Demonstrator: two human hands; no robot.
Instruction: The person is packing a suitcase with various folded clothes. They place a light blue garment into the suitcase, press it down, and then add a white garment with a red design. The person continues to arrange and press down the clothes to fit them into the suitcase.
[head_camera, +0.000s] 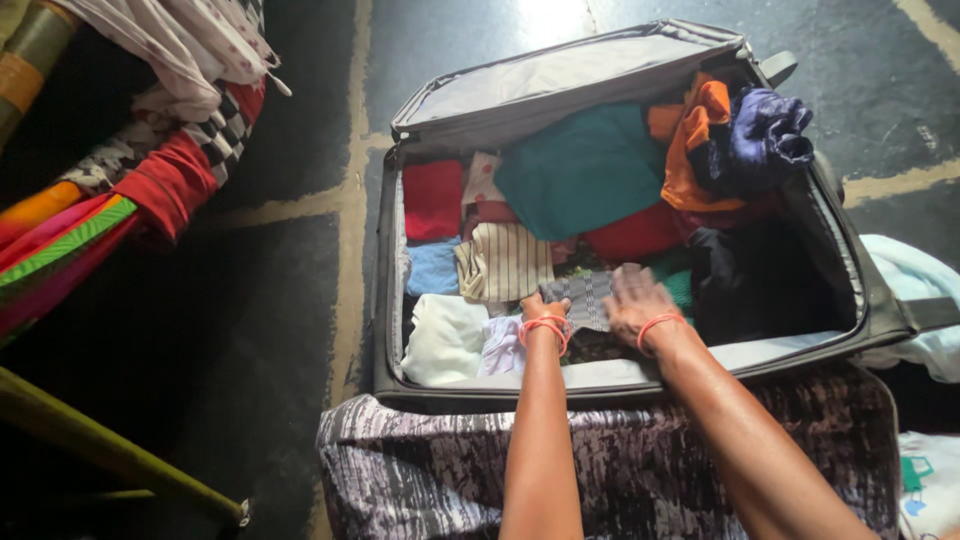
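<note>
Pressing down on a grey patterned cloth (585, 297), the left hand (543, 308) curls its fingers over the near edge while the right hand (632, 300) lies flat and open on it, inside an open suitcase (880, 310) of folded clothes on the dark floor (250, 330).

One suitcase (880, 310), two hands, two red bangles.

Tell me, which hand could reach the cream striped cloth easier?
Probably the left hand: it sits beside the cream striped cloth, while the right hand presses the grey checked cloth farther away.
</note>
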